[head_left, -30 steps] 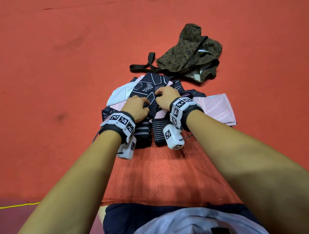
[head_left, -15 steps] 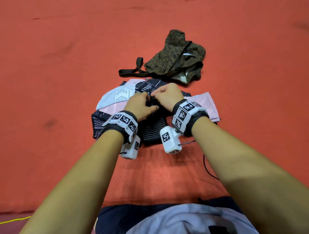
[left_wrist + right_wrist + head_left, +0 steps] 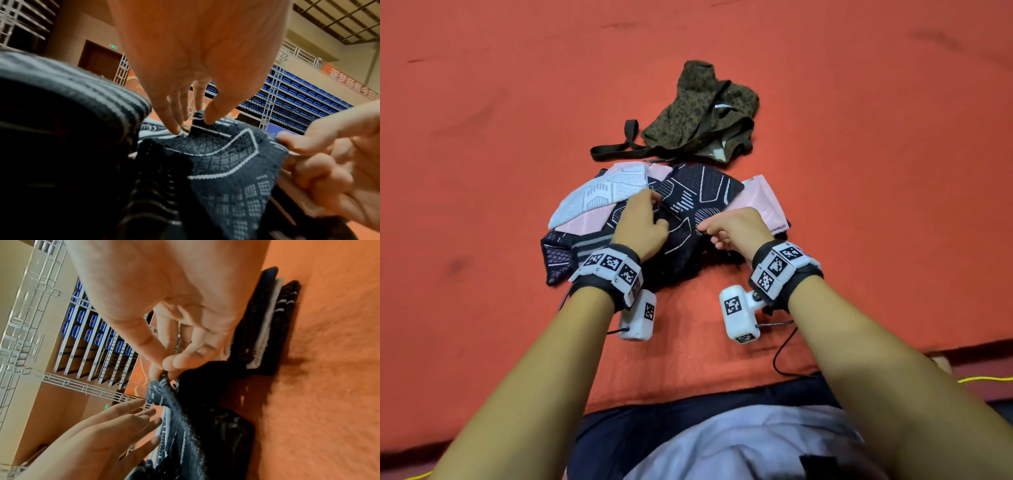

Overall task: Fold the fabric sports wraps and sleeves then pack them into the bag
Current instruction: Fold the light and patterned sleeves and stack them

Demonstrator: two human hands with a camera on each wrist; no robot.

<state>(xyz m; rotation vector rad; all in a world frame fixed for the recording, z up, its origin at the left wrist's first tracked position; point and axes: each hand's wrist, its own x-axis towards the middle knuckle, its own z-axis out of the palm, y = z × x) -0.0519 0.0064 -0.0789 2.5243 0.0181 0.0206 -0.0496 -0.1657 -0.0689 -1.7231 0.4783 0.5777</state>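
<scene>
A black sleeve with white line patterns (image 3: 700,190) lies on top of a pile of wraps on the orange floor. My left hand (image 3: 654,212) is on the sleeve's left part, and its thumb and fingers (image 3: 174,123) pinch a small fold of it. My right hand (image 3: 705,230) pinches the sleeve's near right edge between thumb and forefinger (image 3: 164,368), lifting it a little. The olive camouflage bag (image 3: 702,113) lies crumpled just beyond the pile, with its dark strap (image 3: 613,150) trailing left.
Under the black sleeve lie a white sleeve (image 3: 599,195), pink wraps (image 3: 760,202) and a dark striped wrap (image 3: 589,246). Bare orange floor surrounds the pile. My lap is at the bottom, and a yellow cord (image 3: 983,378) lies at the right.
My hands were close together on the black sleeve and have drawn apart. The right hand has moved right and toward me with the sleeve's edge.
</scene>
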